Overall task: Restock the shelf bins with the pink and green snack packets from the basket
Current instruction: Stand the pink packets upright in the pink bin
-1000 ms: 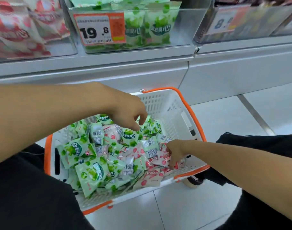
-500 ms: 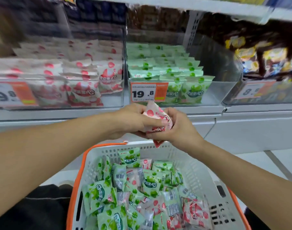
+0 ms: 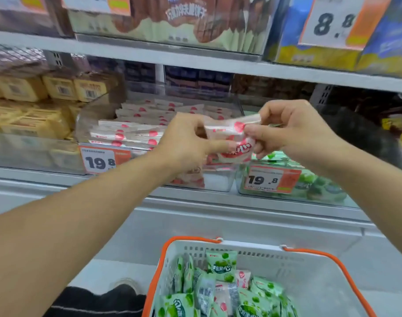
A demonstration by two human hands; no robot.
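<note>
Both hands hold pink snack packets [image 3: 232, 138] up in front of the shelf. My left hand [image 3: 184, 138] pinches them from the left and my right hand [image 3: 284, 131] grips them from the right. Behind them a clear bin [image 3: 218, 181] holds rows of pink packets [image 3: 136, 129]. To its right a second clear bin with green packets [image 3: 319, 184] is partly hidden by my right arm. Below, the white basket [image 3: 309, 275] with orange rim carries mixed green and pink packets [image 3: 220, 291].
Price tags reading 19.8 [image 3: 101, 160] hang on both bin fronts. Yellow packaged goods [image 3: 30, 110] fill the bin at left. An upper shelf [image 3: 195, 53] carries brown and blue boxes. My dark-clothed knee and a shoe [image 3: 124, 291] sit left of the basket.
My hands rose from the basket with pink packets, met in front of me and now hold them higher, level with the pink bin. The view has tilted upward.
</note>
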